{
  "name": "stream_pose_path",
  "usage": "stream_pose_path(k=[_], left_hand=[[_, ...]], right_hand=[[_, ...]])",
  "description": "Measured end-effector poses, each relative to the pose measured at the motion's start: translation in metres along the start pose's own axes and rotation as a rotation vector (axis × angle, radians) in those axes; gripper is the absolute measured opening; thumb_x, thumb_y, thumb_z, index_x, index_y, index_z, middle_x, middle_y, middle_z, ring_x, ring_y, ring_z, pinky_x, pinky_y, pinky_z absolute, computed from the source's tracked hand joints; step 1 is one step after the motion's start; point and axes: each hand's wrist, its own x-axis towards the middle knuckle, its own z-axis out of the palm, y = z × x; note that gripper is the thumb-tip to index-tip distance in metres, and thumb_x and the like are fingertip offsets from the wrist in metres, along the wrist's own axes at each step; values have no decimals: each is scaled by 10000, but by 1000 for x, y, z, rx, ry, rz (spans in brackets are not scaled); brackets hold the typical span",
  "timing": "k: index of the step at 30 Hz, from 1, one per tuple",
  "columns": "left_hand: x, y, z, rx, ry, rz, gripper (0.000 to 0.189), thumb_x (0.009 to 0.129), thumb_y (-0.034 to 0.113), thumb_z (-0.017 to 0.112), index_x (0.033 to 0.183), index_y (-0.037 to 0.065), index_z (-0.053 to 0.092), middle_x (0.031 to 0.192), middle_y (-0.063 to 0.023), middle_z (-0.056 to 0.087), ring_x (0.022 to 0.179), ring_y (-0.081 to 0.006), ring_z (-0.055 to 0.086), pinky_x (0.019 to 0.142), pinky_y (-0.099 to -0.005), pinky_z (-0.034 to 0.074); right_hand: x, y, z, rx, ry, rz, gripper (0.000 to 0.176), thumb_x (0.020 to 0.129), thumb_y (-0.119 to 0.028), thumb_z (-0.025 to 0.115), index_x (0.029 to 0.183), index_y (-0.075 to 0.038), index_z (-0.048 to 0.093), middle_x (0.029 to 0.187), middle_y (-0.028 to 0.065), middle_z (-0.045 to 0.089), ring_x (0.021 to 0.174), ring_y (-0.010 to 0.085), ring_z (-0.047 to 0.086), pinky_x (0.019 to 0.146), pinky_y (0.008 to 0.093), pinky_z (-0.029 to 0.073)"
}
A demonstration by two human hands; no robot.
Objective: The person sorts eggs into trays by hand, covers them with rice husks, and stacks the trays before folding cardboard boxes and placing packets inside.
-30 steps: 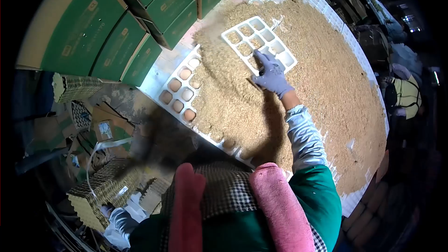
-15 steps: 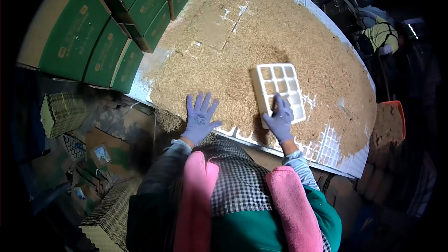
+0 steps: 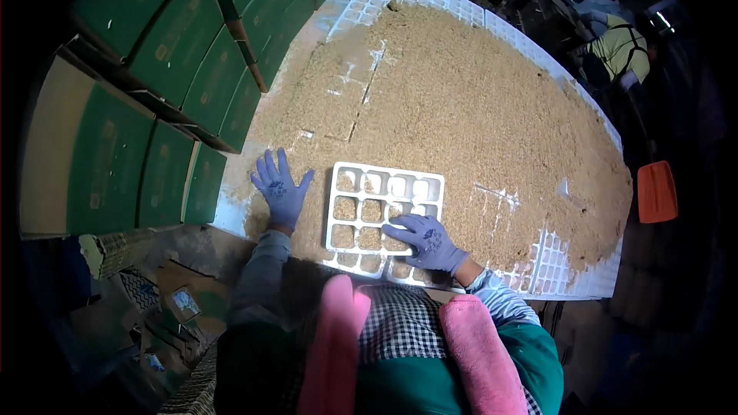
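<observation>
My right hand, in a grey-purple glove, grips the lower right part of a white compartment tray, with fingers lying over its cells. The tray is held low over a wide layer of brown, husk-like loose material, which shows through or in several cells. To its left, my gloved left hand is spread open over the material's left side. White trays set in the table's front edge show just below the held tray.
Green cartons are stacked along the left. More white celled trays edge the loose material. An orange scoop-like tool is at the right. Beyond the table is a person in a yellow top. Cardboard lies at lower left.
The white tray has moved left and towards me in my right hand and turned to lie more squarely. My left hand has shifted left and farther from my body. The view has turned slightly.
</observation>
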Motion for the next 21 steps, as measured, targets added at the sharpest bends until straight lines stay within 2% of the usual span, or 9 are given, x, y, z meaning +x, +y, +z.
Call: stream_pose_path(k=[4, 6, 9, 12, 15, 17, 18, 20, 21], left_hand=[[79, 21, 37, -95, 1, -2, 815, 783, 524, 608, 1393, 81, 299, 1421, -196, 261, 1327, -374, 201, 1061, -588, 65], [126, 36, 59, 38, 3, 103, 821, 783, 548, 591, 1402, 99, 290, 1416, -197, 266, 1323, -360, 218, 1061, -584, 60], [202, 63, 90, -16, 27, 36, 830, 775, 556, 586, 1393, 81, 300, 1391, -197, 303, 1313, -359, 229, 1060, -583, 28], [271, 94, 128, -98, -19, -37, 848, 802, 581, 536, 1424, 89, 236, 1446, -216, 227, 1356, -369, 152, 1066, -574, -5], [321, 122, 146, -115, -189, -70, 871, 807, 619, 496, 1442, 105, 192, 1477, -231, 152, 1380, -366, 95, 1074, -557, -17], [333, 140, 148, -503, -116, 196, 865, 812, 655, 446, 1440, 110, 210, 1480, -225, 162, 1385, -361, 91, 1084, -532, -15], [337, 136, 150, -501, -125, 186, 865, 812, 655, 446, 1440, 110, 210, 1480, -225, 162, 1385, -361, 91, 1084, -532, -15], [332, 130, 156, 36, -110, 249, 824, 829, 629, 443, 1433, 106, 240, 1467, -212, 216, 1373, -359, 147, 1096, -508, 32], [329, 132, 158, 21, -71, 280, 741, 864, 581, 427, 1420, 113, 282, 1463, -189, 244, 1363, -365, 175, 1098, -511, 30]], right_hand=[[42, 58, -27, 5, -11, -70, 758, 643, -300, 720, 1341, -251, 430, 1232, 55, 503, 1132, 229, 490, 890, 372, 391], [73, 96, -39, -43, 45, -110, 763, 644, -313, 715, 1348, -251, 426, 1229, 53, 505, 1126, 220, 493, 882, 372, 393], [135, 155, -73, -16, 74, -13, 804, 633, -342, 717, 1365, -234, 402, 1254, 89, 493, 1130, 263, 489, 920, 403, 383], [206, 224, -106, -104, 133, 179, 831, 618, -359, 689, 1376, -220, 377, 1261, 134, 485, 1129, 293, 492, 950, 407, 382], [255, 282, -133, -208, 308, 463, 812, 624, -346, 676, 1363, -199, 373, 1187, 140, 503, 1106, 294, 497, 906, 413, 409], [245, 303, -153, -353, 500, 601, 826, 607, -300, 704, 1357, -199, 374, 1179, 155, 496, 1083, 323, 500, 888, 422, 414], [232, 325, -158, -391, 648, 600, 830, 606, -293, 699, 1361, -199, 368, 1172, 162, 498, 1072, 336, 503, 878, 426, 422], [206, 368, -174, -449, 652, 777, 866, 599, -317, 694, 1369, -122, 348, 1197, 175, 493, 1099, 344, 489, 901, 413, 414], [192, 394, -173, -381, 582, 814, 893, 595, -331, 696, 1376, -94, 333, 1203, 174, 499, 1111, 361, 479, 938, 407, 395]])
